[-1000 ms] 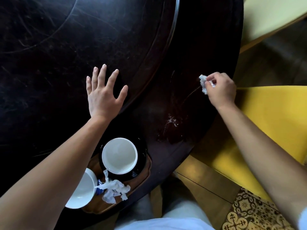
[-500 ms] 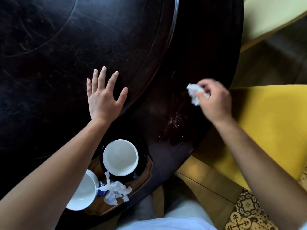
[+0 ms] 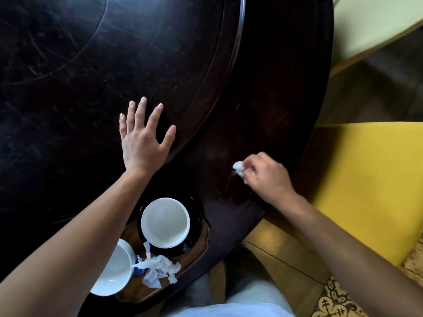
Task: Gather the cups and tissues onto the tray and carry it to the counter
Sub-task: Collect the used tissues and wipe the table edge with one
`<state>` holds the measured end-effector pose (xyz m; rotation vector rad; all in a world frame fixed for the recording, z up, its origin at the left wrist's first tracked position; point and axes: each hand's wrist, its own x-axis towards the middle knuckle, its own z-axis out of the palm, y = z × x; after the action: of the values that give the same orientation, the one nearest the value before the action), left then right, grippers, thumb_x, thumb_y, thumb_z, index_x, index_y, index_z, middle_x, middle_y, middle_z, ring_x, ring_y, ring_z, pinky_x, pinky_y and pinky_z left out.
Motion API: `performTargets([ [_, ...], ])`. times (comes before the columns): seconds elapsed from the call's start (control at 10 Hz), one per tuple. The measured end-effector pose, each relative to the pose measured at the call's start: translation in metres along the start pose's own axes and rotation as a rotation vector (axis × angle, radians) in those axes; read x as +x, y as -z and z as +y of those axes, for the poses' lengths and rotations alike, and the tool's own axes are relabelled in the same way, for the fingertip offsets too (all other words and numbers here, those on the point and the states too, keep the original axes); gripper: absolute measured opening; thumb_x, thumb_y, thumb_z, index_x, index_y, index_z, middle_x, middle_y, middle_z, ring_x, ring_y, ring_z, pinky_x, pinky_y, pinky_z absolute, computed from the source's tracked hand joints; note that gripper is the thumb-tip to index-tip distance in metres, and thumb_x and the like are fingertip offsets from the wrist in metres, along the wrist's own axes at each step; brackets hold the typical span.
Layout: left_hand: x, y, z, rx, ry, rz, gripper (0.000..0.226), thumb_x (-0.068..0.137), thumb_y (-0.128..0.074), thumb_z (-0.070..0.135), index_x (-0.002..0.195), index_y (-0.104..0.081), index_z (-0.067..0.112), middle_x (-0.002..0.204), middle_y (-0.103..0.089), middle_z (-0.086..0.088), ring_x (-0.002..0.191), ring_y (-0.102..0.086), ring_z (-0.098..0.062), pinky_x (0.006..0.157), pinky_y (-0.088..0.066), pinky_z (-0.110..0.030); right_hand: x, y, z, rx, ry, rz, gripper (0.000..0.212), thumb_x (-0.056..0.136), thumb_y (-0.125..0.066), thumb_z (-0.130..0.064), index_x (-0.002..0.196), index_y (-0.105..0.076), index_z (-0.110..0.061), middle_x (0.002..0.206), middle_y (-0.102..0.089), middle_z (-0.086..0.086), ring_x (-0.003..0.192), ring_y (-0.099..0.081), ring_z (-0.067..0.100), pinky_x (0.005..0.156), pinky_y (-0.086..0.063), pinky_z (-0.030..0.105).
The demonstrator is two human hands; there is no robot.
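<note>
While your right hand (image 3: 266, 177) pinches a crumpled tissue (image 3: 239, 168) in curled fingers, it sits over the wet smear to the right of the tray (image 3: 194, 257), well apart from it. Your left hand (image 3: 143, 138) lies flat on the table (image 3: 68, 88) beyond the tray, fingers straight and spread. Two white cups (image 3: 165, 221) and a loose wad of tissues (image 3: 160, 269) already sit on the tray. The tissue is light and soft, probably damp, so keep it bunched. The cups look fragile; hold the tray by both ends
</note>
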<state>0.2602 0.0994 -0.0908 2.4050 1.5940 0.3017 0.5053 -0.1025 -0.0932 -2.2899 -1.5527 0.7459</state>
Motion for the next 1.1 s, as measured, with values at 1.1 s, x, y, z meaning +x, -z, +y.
performTargets([
  [1.1, -0.001, 0.0, -0.001, -0.008, 0.003, -0.007, 0.062, 0.101, -0.049, 0.056, 0.156, -0.043, 0.028, 0.171, -0.022, -0.005, 0.16, -0.009, -0.026, 0.129, -0.003, -0.05, 0.016, 0.009, 0.001, -0.029, 0.1, -0.061, 0.025, 0.088, -0.065, -0.026, 0.113, -0.064, -0.023, 0.107, -0.063, -0.004, 0.09, -0.067, 0.025, 0.074, -0.053, 0.038],
])
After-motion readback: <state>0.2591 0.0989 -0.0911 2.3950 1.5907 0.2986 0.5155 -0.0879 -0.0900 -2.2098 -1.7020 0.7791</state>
